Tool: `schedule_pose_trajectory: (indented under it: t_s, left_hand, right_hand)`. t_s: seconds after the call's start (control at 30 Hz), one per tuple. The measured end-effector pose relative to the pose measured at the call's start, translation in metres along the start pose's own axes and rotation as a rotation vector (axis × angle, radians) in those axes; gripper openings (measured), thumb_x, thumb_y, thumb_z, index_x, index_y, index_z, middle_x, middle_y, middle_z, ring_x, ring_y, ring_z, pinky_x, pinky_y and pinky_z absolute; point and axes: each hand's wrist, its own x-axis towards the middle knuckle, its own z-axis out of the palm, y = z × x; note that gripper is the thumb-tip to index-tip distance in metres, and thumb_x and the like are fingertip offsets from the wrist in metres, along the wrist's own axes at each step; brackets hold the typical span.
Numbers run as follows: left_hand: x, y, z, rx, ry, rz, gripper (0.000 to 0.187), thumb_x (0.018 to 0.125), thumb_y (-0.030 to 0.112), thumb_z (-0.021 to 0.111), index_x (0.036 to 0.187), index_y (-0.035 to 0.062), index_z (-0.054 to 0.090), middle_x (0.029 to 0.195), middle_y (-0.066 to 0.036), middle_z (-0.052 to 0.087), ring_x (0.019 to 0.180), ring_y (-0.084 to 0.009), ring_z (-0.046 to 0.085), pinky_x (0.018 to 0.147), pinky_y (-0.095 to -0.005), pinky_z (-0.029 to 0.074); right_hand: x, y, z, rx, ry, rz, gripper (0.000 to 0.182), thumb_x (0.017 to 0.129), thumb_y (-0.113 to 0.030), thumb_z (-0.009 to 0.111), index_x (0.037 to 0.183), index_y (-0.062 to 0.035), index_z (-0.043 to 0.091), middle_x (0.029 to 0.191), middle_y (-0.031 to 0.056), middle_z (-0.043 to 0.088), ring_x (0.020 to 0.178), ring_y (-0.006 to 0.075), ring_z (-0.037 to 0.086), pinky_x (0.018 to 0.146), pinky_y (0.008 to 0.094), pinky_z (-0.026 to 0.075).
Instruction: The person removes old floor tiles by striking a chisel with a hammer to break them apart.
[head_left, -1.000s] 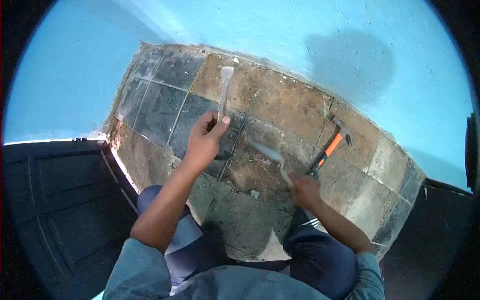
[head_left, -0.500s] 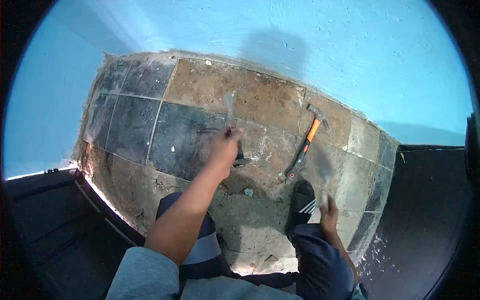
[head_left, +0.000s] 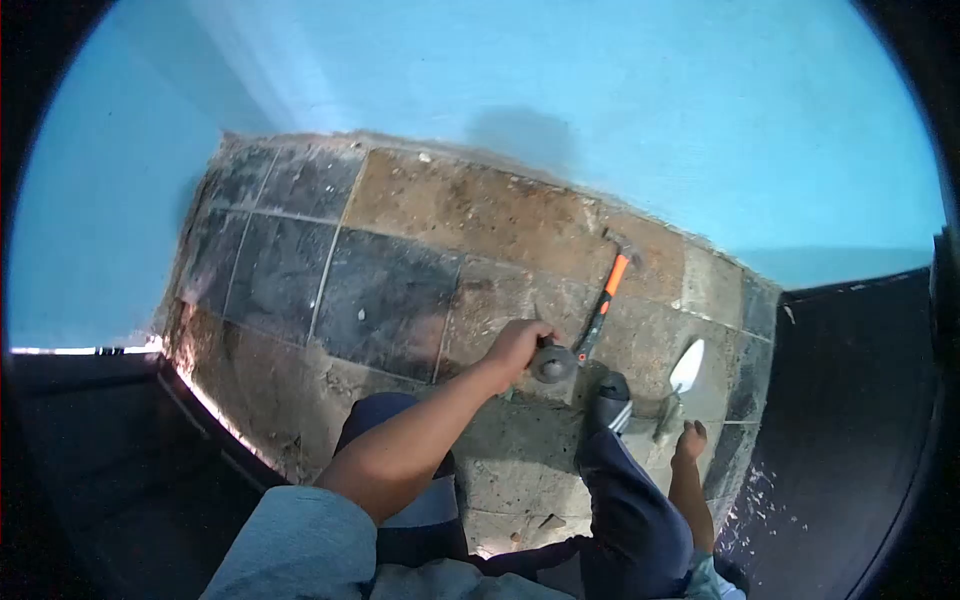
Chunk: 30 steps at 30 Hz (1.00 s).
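My left hand [head_left: 522, 352] is closed around a chisel [head_left: 552, 362], whose round dark guard and knob-like end face me; its blade is hidden from this angle. Just right of the guard, a claw hammer [head_left: 606, 300] with an orange and black handle lies on the floor, its head toward the wall. At the right, a trowel [head_left: 687, 366] rests on the floor with its bright pointed blade away from me. My right hand [head_left: 690, 440] is beside the trowel's handle, apart from it, with its fingers loosely extended and nothing seen in them.
Dark and brown worn tiles [head_left: 390, 290] cover the floor up to a blue wall [head_left: 650, 110]. My sandalled foot [head_left: 610, 400] stands between hammer and trowel. Dark panels [head_left: 850, 400] flank both sides, with pale flakes scattered at the right one.
My left hand has moved right with the chisel and turned its guard end toward me. The trowel now lies on the floor, and my right hand has let go of it.
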Motion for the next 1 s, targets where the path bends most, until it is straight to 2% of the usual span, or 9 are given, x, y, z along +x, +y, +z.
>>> schedule_pose_trajectory:
  t_s: [0.1,0.3,0.43,0.47,0.57,0.7,0.73,0.87,1.0]
  left_hand:
    - [0.014,-0.006,-0.004,0.005,-0.083,-0.019,0.025,0.09,0.021,0.057,0.099,0.0053,0.074,0.089,-0.008,0.069,0.083,-0.0174,0.064,0.076,-0.0305,0.049]
    - [0.003,-0.004,0.003,-0.021,-0.459,0.057,0.039,0.088,-0.001,0.043,0.118,-0.002,0.068,0.102,-0.012,0.072,0.094,-0.021,0.069,0.088,-0.0328,0.055]
    - [0.012,-0.031,-0.003,0.233,-0.578,0.362,0.024,0.092,0.0,0.065,0.116,0.0036,0.066,0.105,-0.003,0.069,0.089,-0.0113,0.064,0.081,-0.0273,0.051]
    - [0.001,-0.024,-0.003,0.273,-0.547,0.325,0.03,0.086,0.005,0.078,0.114,0.0077,0.067,0.102,0.001,0.065,0.089,-0.0085,0.06,0.08,-0.0281,0.049]
    - [-0.009,-0.02,-0.015,0.507,-0.498,0.526,0.032,0.086,0.011,0.08,0.115,0.0116,0.067,0.099,0.002,0.062,0.091,-0.0083,0.057,0.083,-0.0295,0.048]
    - [0.014,-0.037,-0.029,0.802,-0.126,0.659,0.033,0.086,0.019,0.07,0.118,0.0147,0.067,0.095,-0.018,0.071,0.09,-0.0339,0.07,0.08,-0.0439,0.053]
    - [0.012,-0.034,-0.032,0.889,-0.013,0.579,0.041,0.086,0.025,0.066,0.125,0.0131,0.062,0.098,-0.023,0.07,0.095,-0.0425,0.067,0.08,-0.0505,0.052]
    - [0.003,-0.004,-0.04,1.315,0.041,0.279,0.052,0.078,0.026,0.071,0.127,0.0091,0.06,0.095,-0.021,0.071,0.093,-0.0391,0.069,0.08,-0.0507,0.053]
    - [0.036,-0.002,-0.049,1.542,0.059,0.329,0.051,0.08,0.024,0.072,0.127,0.0075,0.063,0.113,-0.024,0.067,0.101,-0.0429,0.066,0.088,-0.0509,0.052]
  right_hand:
    - [-0.006,-0.057,-0.013,-0.004,-0.061,0.012,0.051,0.089,-0.015,0.063,0.134,0.0077,0.056,0.135,0.0243,0.06,0.128,0.034,0.054,0.109,0.0399,0.039]
    - [-0.001,-0.124,-0.006,-0.076,-0.193,-0.13,0.039,0.089,-0.012,0.068,0.124,0.0049,0.066,0.12,0.019,0.07,0.109,0.03,0.066,0.097,0.0366,0.048]
    - [-0.058,-0.174,0.022,-0.228,-0.304,-0.405,0.038,0.09,-0.015,0.069,0.121,0.0056,0.066,0.107,0.0181,0.074,0.096,0.028,0.069,0.088,0.0354,0.052]
    - [-0.069,-0.18,0.036,-0.236,-0.302,-0.378,0.038,0.09,-0.016,0.069,0.121,0.0061,0.066,0.108,0.0214,0.073,0.097,0.0295,0.069,0.087,0.0351,0.052]
    - [-0.054,-0.102,0.111,-0.225,-0.25,-0.377,0.035,0.09,-0.016,0.068,0.118,0.0038,0.069,0.109,0.0201,0.073,0.101,0.0309,0.071,0.09,0.0383,0.053]
    - [-0.098,-0.113,0.19,-0.248,-0.314,-0.331,0.032,0.088,-0.017,0.067,0.115,0.0011,0.07,0.104,0.021,0.073,0.096,0.0355,0.07,0.084,0.042,0.054]
    - [-0.105,-0.131,0.198,-0.264,-0.345,-0.398,0.031,0.089,-0.016,0.066,0.114,0.0009,0.07,0.102,0.0208,0.073,0.094,0.0357,0.07,0.083,0.0421,0.054]
    - [-0.102,-0.16,0.235,-0.125,-0.36,-0.448,0.035,0.091,-0.022,0.07,0.117,0.0006,0.067,0.09,0.0165,0.071,0.083,0.031,0.068,0.079,0.0404,0.053]
    - [-0.107,-0.18,0.263,-0.05,-0.347,-0.371,0.048,0.089,-0.027,0.075,0.127,-0.0018,0.062,0.087,0.0135,0.069,0.078,0.0277,0.067,0.077,0.0392,0.053]
